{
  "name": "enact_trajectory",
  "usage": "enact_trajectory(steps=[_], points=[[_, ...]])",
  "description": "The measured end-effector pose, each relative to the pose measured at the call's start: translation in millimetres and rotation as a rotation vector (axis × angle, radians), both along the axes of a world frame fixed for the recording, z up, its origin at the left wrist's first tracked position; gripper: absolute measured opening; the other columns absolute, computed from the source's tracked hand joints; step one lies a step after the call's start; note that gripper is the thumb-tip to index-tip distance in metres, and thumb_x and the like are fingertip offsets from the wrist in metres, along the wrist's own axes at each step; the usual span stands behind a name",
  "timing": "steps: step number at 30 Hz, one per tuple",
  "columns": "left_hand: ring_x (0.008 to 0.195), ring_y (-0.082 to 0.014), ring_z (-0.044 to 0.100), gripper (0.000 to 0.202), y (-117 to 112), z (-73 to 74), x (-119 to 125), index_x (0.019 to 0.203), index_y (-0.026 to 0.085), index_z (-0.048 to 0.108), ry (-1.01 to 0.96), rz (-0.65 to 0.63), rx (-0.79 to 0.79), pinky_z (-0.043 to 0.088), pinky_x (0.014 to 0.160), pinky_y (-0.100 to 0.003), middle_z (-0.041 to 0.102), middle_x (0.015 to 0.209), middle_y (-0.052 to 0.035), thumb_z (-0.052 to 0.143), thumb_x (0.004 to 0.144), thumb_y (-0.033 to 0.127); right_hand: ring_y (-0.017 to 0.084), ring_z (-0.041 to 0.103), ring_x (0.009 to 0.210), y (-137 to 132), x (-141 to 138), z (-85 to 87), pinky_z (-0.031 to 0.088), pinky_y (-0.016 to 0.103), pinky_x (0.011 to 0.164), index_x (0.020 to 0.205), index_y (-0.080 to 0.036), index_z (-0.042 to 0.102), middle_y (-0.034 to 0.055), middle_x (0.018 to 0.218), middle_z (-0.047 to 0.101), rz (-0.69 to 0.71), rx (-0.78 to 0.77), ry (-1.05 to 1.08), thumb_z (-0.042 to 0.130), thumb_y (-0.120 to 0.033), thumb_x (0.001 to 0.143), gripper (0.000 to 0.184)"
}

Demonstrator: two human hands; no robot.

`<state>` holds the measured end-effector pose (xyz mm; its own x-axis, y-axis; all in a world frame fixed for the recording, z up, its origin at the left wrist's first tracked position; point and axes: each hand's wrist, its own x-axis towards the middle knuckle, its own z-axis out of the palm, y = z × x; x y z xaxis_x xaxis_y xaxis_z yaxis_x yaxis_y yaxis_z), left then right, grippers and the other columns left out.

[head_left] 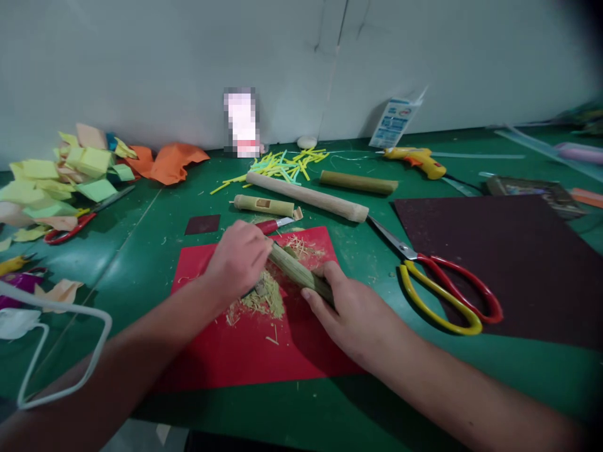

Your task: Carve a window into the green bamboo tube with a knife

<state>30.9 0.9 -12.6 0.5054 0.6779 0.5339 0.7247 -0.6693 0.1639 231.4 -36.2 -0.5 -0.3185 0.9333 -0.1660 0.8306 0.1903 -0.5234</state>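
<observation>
A green bamboo tube point(299, 270) slants over the red sheet point(301, 351), its near end wrapped by the fingers of my right hand point(351, 311). At the tube's far end, my left hand point(240, 260) is closed; what its fingers hold is hidden. Something dark shows just under that hand. Pale bamboo shavings point(268, 301) are heaped on the sheet below the tube. Just beyond my left hand lies a knife point(273, 226) with a red handle and a bright blade. Behind it rests a short bamboo piece point(264, 206) with a square notch.
Scissors point(443, 285) with red and yellow handles lie at right, partly on a dark sheet point(499, 263). Behind are a pale wooden rod point(311, 198), another bamboo piece point(358, 182), yellow-green strips point(287, 164) and a yellow glue gun point(417, 160). Paper pieces point(61, 176) pile at left.
</observation>
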Motion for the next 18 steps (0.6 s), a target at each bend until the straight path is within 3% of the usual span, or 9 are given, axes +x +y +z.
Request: enact_trajectory(steps=[4, 9, 14, 18], points=[[0.081, -0.0187, 0.051, 0.017, -7.0, -1.6, 1.9, 0.084, 0.015, 0.063, 0.060, -0.126, -0.052, 0.041, 0.074, -0.036, 0.060, 0.083, -0.0065, 0.046, 0.087, 0.016, 0.021, 0.060, 0.066, -0.6, -0.2, -0.7, 0.030, 0.027, 0.050, 0.096, -0.019, 0.044, 0.0062, 0.077, 0.064, 0.008, -0.009, -0.009, 0.039, -0.033, 0.088, 0.017], [0.078, -0.0187, 0.050, 0.017, -2.4, -1.8, -5.8, 0.083, 0.014, 0.062, 0.035, -0.004, 0.027, 0.041, 0.071, -0.036, 0.059, 0.082, -0.0071, 0.046, 0.087, 0.016, 0.021, 0.061, 0.067, -0.1, 0.2, -0.4, 0.031, 0.027, 0.051, 0.096, -0.020, 0.043, 0.0066, 0.079, 0.064, -0.005, -0.007, 0.000, 0.039, -0.035, 0.088, 0.019], [0.078, -0.0179, 0.050, 0.017, -3.4, -0.8, -5.6, 0.084, 0.015, 0.062, 0.079, -0.119, -0.016, 0.041, 0.071, -0.034, 0.060, 0.080, -0.0060, 0.045, 0.088, 0.017, 0.021, 0.061, 0.066, -0.2, -0.7, 1.7, 0.030, 0.027, 0.050, 0.095, -0.020, 0.043, 0.0062, 0.078, 0.064, 0.002, -0.024, -0.010, 0.038, -0.034, 0.088, 0.017], [0.075, -0.0180, 0.049, 0.020, 1.8, -0.7, -10.3, 0.077, 0.014, 0.062, 0.059, 0.003, 0.067, 0.039, 0.068, -0.035, 0.059, 0.077, -0.0069, 0.046, 0.088, 0.018, 0.021, 0.060, 0.066, 0.1, -1.1, 1.4, 0.030, 0.027, 0.051, 0.096, -0.020, 0.043, 0.0055, 0.077, 0.064, -0.001, -0.019, -0.004, 0.039, -0.035, 0.088, 0.017]])
